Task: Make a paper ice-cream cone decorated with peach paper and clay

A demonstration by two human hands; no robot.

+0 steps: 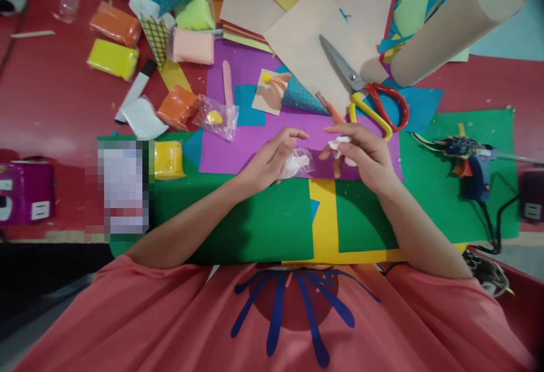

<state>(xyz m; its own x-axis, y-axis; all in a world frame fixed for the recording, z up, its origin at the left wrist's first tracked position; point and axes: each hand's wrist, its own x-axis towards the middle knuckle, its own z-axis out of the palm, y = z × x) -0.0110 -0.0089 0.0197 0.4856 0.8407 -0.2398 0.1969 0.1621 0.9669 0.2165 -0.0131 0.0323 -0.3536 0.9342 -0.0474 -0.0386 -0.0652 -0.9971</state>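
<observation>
My left hand [272, 159] is closed around a clear plastic packet [297, 162] with white clay inside. Between the fingers of my right hand [365, 153] is a piece of white clay [340, 145]. Both hands are over the purple sheet [229, 153], a small gap apart. Beyond them lies a blue patterned paper cone [304, 95] with peach strips and a yellow ball at its wide end. A peach stick [335, 112] rests near the cone's tip, just past my right hand. Large scissors [355, 80] with red and yellow handles lie farther back.
Clay packs [113, 59] and more cones [155, 32] are at the back left. A phone-like blurred item [125, 187] lies left. At the right are a blue glue gun [478, 173] and a large cardboard tube [450, 26].
</observation>
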